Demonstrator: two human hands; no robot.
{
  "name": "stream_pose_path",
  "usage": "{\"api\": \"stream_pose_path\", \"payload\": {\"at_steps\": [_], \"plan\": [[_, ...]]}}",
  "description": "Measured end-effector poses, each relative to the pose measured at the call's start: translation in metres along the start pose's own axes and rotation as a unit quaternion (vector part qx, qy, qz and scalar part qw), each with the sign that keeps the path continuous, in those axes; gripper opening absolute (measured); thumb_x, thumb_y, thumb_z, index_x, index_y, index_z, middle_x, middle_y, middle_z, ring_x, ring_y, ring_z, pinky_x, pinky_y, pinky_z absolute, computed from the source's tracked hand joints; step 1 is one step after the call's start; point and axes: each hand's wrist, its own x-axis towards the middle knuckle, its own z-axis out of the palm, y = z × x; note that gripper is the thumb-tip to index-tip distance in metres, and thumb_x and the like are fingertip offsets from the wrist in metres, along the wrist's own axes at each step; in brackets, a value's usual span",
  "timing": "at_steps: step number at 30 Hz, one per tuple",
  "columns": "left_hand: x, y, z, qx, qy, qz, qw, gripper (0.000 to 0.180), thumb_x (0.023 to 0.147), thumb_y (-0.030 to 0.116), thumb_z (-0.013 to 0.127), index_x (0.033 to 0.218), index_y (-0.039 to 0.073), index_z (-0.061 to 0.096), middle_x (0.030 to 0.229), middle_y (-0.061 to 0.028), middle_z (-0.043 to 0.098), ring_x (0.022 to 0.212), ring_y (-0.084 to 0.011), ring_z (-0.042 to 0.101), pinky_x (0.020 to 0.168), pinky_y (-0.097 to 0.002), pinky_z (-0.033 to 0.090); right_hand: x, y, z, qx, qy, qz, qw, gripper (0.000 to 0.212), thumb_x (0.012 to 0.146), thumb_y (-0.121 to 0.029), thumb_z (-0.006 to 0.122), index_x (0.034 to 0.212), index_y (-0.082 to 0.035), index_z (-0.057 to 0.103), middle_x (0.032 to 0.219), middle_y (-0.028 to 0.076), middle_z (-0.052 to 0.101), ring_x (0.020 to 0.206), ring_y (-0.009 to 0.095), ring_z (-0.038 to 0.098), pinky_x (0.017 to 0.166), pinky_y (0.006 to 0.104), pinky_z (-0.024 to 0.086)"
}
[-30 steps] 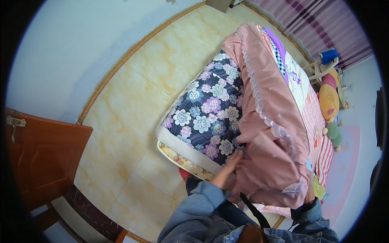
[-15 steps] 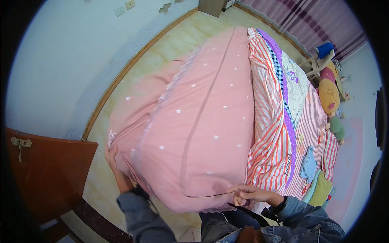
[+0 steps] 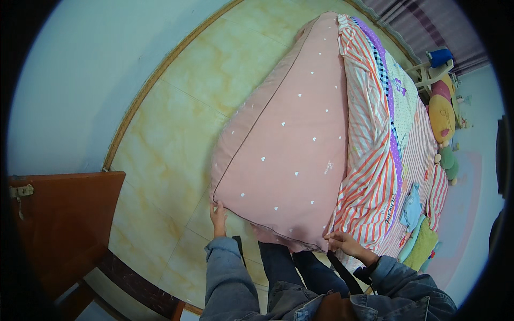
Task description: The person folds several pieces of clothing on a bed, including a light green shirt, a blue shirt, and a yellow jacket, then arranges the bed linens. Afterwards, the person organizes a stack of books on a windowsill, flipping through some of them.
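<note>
A pink bed cover (image 3: 278, 155) with small white hearts and dark piping lies over the foot end of the bed. My left hand (image 3: 218, 218) grips the cover at its near left corner, where the piping turns. Farther right, my right hand (image 3: 348, 245) has its fingers closed on the cover's near edge, beside the striped bedding. That edge runs between my hands just in front of my legs, with some pink fabric hanging below it. An orange-and-white striped quilt (image 3: 367, 155) is folded back alongside the cover.
On the left stands a brown door (image 3: 64, 224) with a metal latch. Marbled tile floor (image 3: 166, 155) lies between the bed and the wall. Plush toys (image 3: 442, 117), a blue cloth (image 3: 411, 206) and a green cloth (image 3: 421, 246) rest at the bed's right end, near a chair (image 3: 433, 75).
My left hand has moved right and inward with the cover's corner. The spread-out left side of the cover has dropped down beside the bed, baring more floor. The piping now follows the bed's edge.
</note>
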Motion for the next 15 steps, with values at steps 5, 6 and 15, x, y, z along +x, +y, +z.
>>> {"api": "stream_pose_path", "payload": {"at_steps": [5, 6, 15], "plan": [[0.022, 0.015, 0.008, 0.143, 0.016, 0.181, 0.973, 0.025, 0.083, 0.019, 0.067, 0.097, 0.0, 0.059, 0.075, -0.0066, 0.059, 0.062, -0.015, 0.056, 0.052, -0.0258, 0.047, 0.001, 0.012, -0.007, -0.022, 0.032, 0.019, 0.999, 0.023, 0.092, -0.013, 0.052, 0.112, -0.002, 0.056, 0.081, 0.002, 0.058, 0.07, 0.009, 0.053, 0.064, 0.0249, 0.045], [0.028, 0.016, -0.002, 0.208, 0.028, 0.202, 0.957, 0.024, 0.081, 0.019, 0.068, 0.093, -0.001, 0.059, 0.073, -0.0075, 0.06, 0.063, -0.0157, 0.058, 0.055, -0.0263, 0.048, 0.002, 0.017, -0.012, -0.049, 0.051, -0.004, 0.997, 0.023, 0.091, -0.014, 0.053, 0.111, -0.002, 0.057, 0.082, 0.003, 0.059, 0.071, 0.011, 0.054, 0.066, 0.0263, 0.045], [-0.015, -0.003, -0.041, 0.117, 0.168, 0.148, 0.968, 0.01, 0.086, 0.01, 0.057, 0.088, 0.0, 0.058, 0.073, -0.0092, 0.059, 0.066, -0.0158, 0.059, 0.063, -0.0292, 0.05, -0.03, 0.084, -0.152, -0.36, 0.6, -0.129, 0.702, 0.06, 0.068, -0.015, 0.074, 0.12, -0.001, 0.048, 0.11, 0.017, 0.051, 0.108, 0.033, 0.047, 0.093, 0.0407, 0.038]]}}
